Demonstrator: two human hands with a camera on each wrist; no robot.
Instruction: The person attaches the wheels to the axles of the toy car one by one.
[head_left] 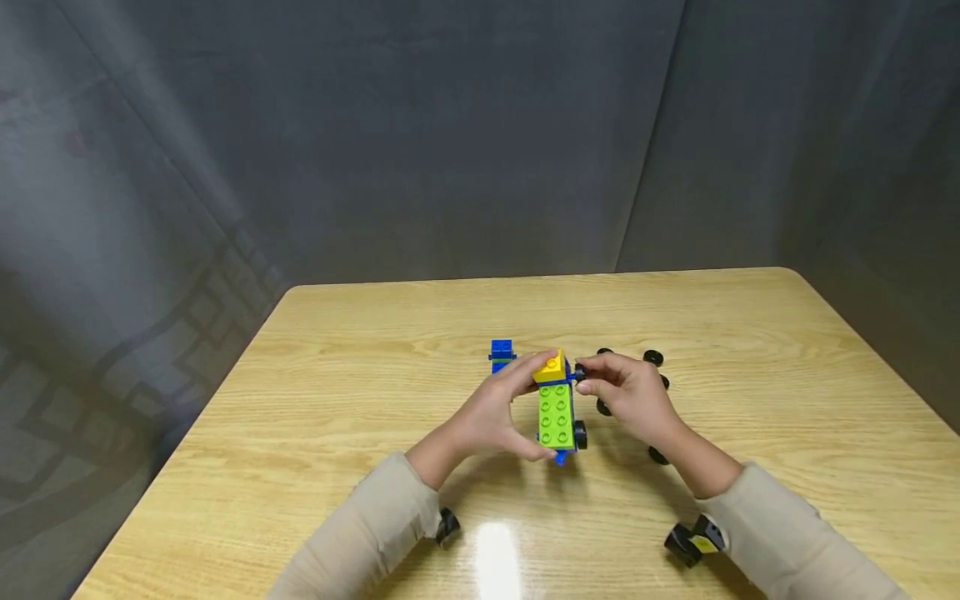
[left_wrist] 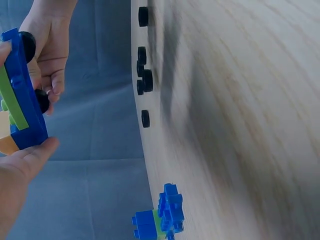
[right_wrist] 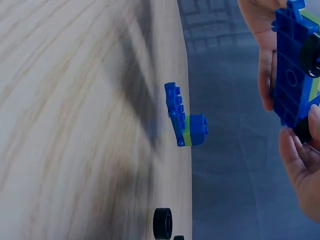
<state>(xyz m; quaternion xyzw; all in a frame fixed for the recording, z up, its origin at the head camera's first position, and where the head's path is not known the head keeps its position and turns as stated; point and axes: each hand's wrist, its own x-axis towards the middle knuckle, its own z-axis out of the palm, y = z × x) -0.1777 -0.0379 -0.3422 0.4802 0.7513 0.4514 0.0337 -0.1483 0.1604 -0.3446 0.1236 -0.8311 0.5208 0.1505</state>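
A toy car of building blocks (head_left: 556, 417) is held above the table, with a blue base, a lime-green studded block and a yellow block at its far end. My left hand (head_left: 491, 417) grips it from the left, thumb at the near end and fingers at the far end. Between thumb and fingers my right hand (head_left: 633, 395) pinches a black wheel (head_left: 581, 372) at the far right axle of the base. Another black wheel (head_left: 581, 434) sits at the near right corner. In the right wrist view the blue underside (right_wrist: 290, 75) shows.
A smaller blue and green block piece (head_left: 501, 352) stands on the wooden table (head_left: 375, 358) beyond my left hand. Several loose black wheels (head_left: 653, 358) lie around and behind my right hand. A dark curtain (head_left: 450, 150) hangs past the table's far edge.
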